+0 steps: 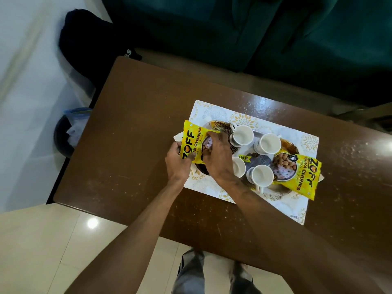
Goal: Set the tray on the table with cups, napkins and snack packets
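A dark patterned tray (259,159) lies on a white and gold placemat (301,200) on the brown table (131,128). Several white cups stand on the tray, one at the back (242,135) and one at the front (262,176). A yellow snack packet (297,174) lies across the tray's right side. A second yellow snack packet (192,141) sits at the tray's left edge. My left hand (177,161) grips its lower left end and my right hand (216,160) presses on its middle. A white napkin corner (178,137) shows under that packet.
A green sofa (275,28) stands beyond the table's far edge. A dark bag (84,43) lies on the floor at the back left, and a bin with a plastic liner (67,132) stands beside the table's left edge. My legs show below the near edge.
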A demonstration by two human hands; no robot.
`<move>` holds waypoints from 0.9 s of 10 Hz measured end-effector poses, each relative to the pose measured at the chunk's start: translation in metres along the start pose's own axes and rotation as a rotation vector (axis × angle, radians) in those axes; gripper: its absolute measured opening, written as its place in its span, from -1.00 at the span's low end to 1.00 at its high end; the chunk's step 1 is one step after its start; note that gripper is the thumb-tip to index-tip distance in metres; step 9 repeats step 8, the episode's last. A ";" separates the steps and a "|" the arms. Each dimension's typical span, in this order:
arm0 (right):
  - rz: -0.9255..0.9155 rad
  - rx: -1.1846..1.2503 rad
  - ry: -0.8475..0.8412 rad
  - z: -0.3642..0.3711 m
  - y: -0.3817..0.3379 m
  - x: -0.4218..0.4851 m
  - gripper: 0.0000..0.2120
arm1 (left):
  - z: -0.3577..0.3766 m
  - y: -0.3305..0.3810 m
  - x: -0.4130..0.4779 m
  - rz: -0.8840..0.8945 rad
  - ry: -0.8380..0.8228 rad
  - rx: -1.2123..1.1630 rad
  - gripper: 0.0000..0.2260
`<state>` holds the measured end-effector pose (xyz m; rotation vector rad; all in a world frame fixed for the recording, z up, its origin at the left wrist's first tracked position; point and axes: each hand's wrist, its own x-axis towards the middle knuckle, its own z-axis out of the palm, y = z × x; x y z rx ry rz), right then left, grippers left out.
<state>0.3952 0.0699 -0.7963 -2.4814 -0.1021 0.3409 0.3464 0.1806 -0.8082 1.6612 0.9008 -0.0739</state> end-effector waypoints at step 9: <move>-0.074 0.234 0.209 -0.043 0.023 -0.038 -0.70 | -0.009 0.005 -0.017 0.169 0.135 0.128 -0.49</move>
